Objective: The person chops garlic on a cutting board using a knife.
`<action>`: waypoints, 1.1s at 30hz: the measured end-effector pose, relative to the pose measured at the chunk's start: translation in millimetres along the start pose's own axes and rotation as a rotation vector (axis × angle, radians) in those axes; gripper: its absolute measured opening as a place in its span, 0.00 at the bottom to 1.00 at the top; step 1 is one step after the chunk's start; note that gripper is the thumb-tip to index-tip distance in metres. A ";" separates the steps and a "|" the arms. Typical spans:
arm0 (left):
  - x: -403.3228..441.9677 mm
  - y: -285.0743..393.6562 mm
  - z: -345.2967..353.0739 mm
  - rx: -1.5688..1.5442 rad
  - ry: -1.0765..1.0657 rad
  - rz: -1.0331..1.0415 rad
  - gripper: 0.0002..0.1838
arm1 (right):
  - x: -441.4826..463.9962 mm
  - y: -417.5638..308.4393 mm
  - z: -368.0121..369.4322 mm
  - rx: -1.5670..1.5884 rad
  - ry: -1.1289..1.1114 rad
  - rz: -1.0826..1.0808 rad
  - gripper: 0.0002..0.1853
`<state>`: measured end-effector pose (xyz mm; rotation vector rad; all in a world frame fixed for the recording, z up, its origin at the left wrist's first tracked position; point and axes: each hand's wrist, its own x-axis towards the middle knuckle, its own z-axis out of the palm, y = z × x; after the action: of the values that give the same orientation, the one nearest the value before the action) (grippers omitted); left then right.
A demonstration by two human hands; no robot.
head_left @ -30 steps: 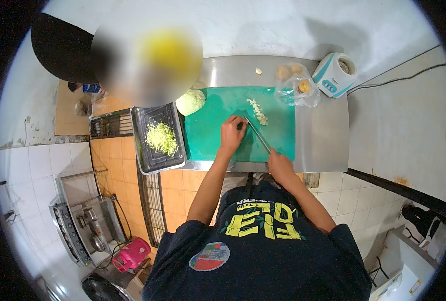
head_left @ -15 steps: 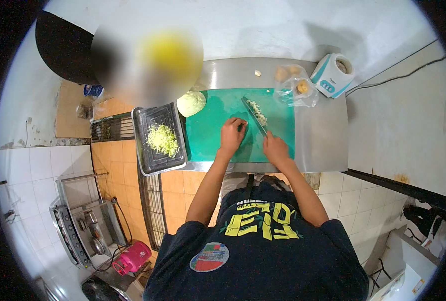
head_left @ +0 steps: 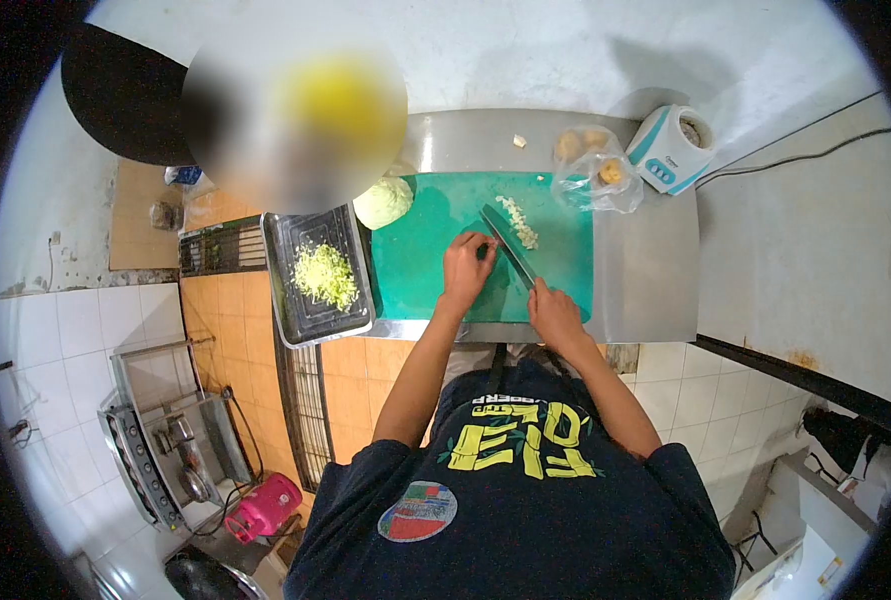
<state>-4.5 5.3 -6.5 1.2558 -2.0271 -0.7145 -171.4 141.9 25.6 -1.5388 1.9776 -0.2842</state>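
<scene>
Green cutting board [head_left: 400, 285] on steel bench [head_left: 647, 290], head view. Right hand [head_left: 558, 318] closed round the handle end of the knife [head_left: 509, 247], which slants up and left. Left hand [head_left: 467, 268] curled narrow, its fingertips just left of the knife; cannot tell whether they pinch anything. Chopped white pieces [head_left: 517, 222] lie on the board, beyond both hands, just right of the knife. Cabbage [head_left: 383, 203] sits farther left, at the board's edge.

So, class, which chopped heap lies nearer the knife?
The whitish heap on the green board, beside the knife; the yellow-green heap lies in the tray.
</scene>
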 end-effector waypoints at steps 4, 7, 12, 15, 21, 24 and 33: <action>-0.3 0.0 -2.3 -0.016 -0.001 0.001 0.04 | -2.9 -6.1 3.9 -0.002 0.015 -0.002 0.14; -1.9 -0.5 -1.3 -0.042 0.002 -0.018 0.04 | 1.5 -8.1 4.8 -0.011 -0.011 -0.008 0.17; -2.5 -3.3 3.3 -0.044 0.031 -0.002 0.03 | 11.9 -4.8 18.0 -0.109 0.006 -0.028 0.18; -1.3 -2.7 2.6 -0.048 0.033 -0.004 0.03 | 6.8 -5.1 17.7 -0.122 0.058 -0.049 0.16; -4.2 -3.8 7.5 -0.013 0.043 -0.022 0.05 | -3.7 0.7 10.1 -0.037 0.046 0.029 0.16; -2.7 -5.2 8.5 -0.020 0.038 0.011 0.05 | -3.3 4.4 8.1 -0.074 0.044 0.014 0.16; -1.9 -2.0 7.0 0.017 0.020 -0.019 0.05 | 0.2 6.1 11.5 -0.102 0.015 -0.026 0.16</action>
<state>-8.0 7.1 -12.9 1.2886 -2.0115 -0.6932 -169.6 145.8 13.4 -1.6312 2.0134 -0.2086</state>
